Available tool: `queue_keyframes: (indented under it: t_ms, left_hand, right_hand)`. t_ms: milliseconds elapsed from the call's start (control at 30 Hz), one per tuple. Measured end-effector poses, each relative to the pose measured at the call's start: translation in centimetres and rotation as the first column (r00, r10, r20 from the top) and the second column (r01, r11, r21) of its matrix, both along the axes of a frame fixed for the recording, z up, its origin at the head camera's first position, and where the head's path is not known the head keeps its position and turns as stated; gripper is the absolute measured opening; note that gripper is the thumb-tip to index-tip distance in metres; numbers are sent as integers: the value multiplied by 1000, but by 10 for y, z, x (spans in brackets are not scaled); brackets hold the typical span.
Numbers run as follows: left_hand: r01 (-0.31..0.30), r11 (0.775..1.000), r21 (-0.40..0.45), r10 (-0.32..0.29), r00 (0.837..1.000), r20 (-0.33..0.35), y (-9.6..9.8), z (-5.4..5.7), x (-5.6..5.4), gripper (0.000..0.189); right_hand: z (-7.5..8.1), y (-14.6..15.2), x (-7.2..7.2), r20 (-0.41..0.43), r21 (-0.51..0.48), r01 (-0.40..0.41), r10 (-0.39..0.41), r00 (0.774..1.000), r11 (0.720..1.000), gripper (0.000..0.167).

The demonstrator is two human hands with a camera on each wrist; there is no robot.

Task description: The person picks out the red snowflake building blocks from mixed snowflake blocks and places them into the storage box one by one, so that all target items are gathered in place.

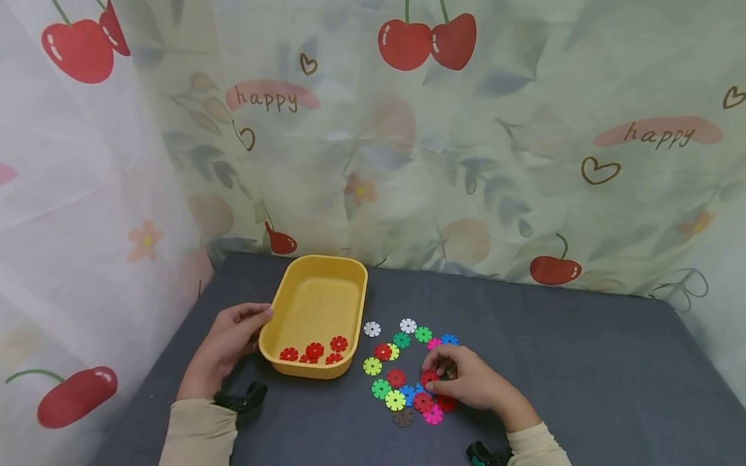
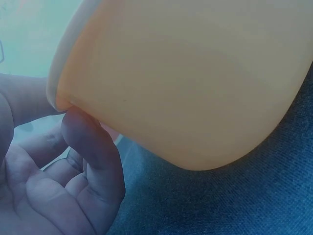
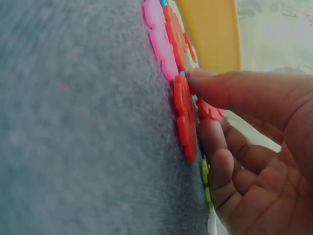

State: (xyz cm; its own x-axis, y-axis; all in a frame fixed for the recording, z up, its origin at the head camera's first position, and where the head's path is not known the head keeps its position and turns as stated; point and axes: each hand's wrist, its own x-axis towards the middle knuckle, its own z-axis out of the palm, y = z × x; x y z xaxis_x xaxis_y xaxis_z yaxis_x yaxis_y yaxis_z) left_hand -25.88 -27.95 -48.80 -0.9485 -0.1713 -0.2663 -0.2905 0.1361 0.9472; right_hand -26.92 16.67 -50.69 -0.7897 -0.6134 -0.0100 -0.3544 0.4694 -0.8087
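My left hand (image 1: 233, 339) grips the rim of a yellow plastic tub (image 1: 316, 309) at its left side. Close up in the left wrist view, thumb and finger pinch the edge of the tub (image 2: 186, 88). Several red snowflake discs (image 1: 315, 350) lie in its near end. To the right, my right hand (image 1: 470, 378) pinches a red snowflake disc (image 1: 429, 377) between thumb and fingers, low over a loose group of mixed discs. The right wrist view shows that disc (image 3: 210, 108) partly hidden by the fingers, beside another red disc (image 3: 184, 117) on the cloth.
Around the right hand lie green (image 1: 381, 388), yellow (image 1: 395, 401), white (image 1: 408, 326), pink (image 1: 433, 415), blue and brown (image 1: 403, 417) discs on the dark cloth-covered table (image 1: 577, 340). A patterned curtain (image 1: 486, 161) hangs along the back and left.
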Motion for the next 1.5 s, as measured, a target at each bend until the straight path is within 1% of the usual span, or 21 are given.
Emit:
queue_keyframes:
  t_ms: [233,467,567,633,800,900,1033,1167,1233,1300,1367,1500]
  left_hand:
    - [9,1000,3,-9,1000,-10,0,-1,1,49]
    - [15,1000,16,-15,1000,-24,1,1,1,51]
    - [15,1000,16,-14,1000,-23,0,1,1,50]
    - [14,1000,10,-13,1000,-14,0,1,1,50]
    - [15,1000,7,-15,1000,0,-1,1,2,50]
    - [10,1000,19,-10,1000,-9,-1,0,2,50]
    - [7,1000,22,-7,1000,-10,-2,-2,3,51]
    - [14,1000,26,-14,1000,-1,0,-7,3,52]
    - [19,999,30,-19,1000,-9,0,-8,2,52]
    - [12,999,37,-12,1000,-17,1,-8,2,51]
    - [6,999,39,-5,1000,-24,1,-7,1,50]
    - [7,1000,29,-6,1000,-26,0,-4,1,50]
  right_hand:
    - [-3,1,0,-32,-60,44,-46,998,997,13]
    - [2,1,-4,-27,-160,74,-80,996,984,14]
    - [5,-2,-5,-11,-205,85,-89,996,975,15]
    - [7,-4,-4,12,-227,107,-108,994,968,15]
    - [16,-16,-3,47,-246,175,-168,985,953,16]
    - [22,-28,-4,33,-276,157,-154,987,948,16]
    - [29,-48,-5,12,-303,106,-107,994,947,15]
    - [32,-65,-2,47,-302,104,-94,994,948,15]
    - [33,-74,-2,60,-304,103,-89,994,947,16]
    - [33,-83,-3,66,-312,102,-85,994,944,16]
    - [34,-92,-6,52,-328,86,-73,996,941,16]
    - [35,-108,-8,34,-374,74,-66,997,925,15]
